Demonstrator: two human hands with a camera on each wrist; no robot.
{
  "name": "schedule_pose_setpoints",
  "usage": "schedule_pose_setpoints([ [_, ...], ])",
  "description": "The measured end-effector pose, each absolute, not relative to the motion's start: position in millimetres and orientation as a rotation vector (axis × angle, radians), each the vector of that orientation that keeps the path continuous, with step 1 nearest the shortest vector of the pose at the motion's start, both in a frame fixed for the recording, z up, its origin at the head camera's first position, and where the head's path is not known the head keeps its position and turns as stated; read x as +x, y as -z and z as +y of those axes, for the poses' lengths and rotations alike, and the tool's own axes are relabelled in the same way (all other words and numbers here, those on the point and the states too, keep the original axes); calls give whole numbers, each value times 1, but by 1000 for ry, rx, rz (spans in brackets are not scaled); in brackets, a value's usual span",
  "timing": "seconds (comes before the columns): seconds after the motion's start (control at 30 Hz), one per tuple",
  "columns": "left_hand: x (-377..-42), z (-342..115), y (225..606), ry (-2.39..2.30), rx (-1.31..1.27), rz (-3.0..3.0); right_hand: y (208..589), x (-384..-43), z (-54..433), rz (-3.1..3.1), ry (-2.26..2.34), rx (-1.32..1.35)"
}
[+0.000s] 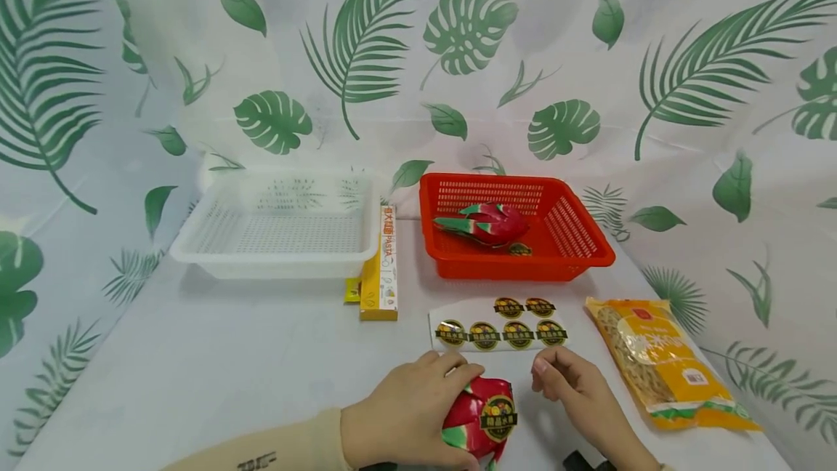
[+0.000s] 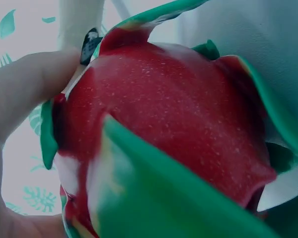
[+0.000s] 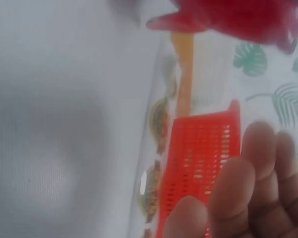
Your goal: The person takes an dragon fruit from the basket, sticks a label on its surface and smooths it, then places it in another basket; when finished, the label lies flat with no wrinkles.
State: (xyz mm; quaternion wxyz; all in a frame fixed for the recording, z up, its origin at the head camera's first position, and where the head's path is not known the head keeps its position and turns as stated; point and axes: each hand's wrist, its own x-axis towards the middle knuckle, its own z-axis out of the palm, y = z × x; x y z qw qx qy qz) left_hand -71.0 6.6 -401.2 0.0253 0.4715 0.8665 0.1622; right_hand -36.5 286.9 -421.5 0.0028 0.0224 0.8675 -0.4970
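Observation:
My left hand (image 1: 407,411) grips a red dragon fruit (image 1: 467,413) with green-tipped scales near the front of the table. A round black and gold sticker (image 1: 499,418) is on the fruit's right side. Up close in the left wrist view, thumb and fingers lie around the red skin of the fruit (image 2: 174,104). To the right of the fruit, apart from it, my right hand (image 1: 584,400) has loosely bent fingers and holds nothing. Just beyond both hands lies a white sheet of round stickers (image 1: 485,317), with a gap in its back row.
A red basket (image 1: 503,270) at the back holds another dragon fruit (image 1: 506,225) with a sticker by it. Left of it stand a white basket (image 1: 281,267), a pasta box (image 1: 387,267) and a small yellow packet (image 1: 352,290). An orange noodle bag (image 1: 673,362) lies at right.

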Motion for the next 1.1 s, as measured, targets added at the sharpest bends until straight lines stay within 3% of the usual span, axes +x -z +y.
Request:
schedule_pose_setpoints([
  [0.27, -70, 8, 395, -517, 1399, 2696, 419, -76, 299, 2607, 1671, 243],
  [0.67, -79, 11, 386, -585, 1281, 2587, 411, -139, 301, 2380, 1919, 252],
  [1.1, -114, 21, 353, -658, 1377, 2715, 413, -163, 310, 1979, 2305, 328],
])
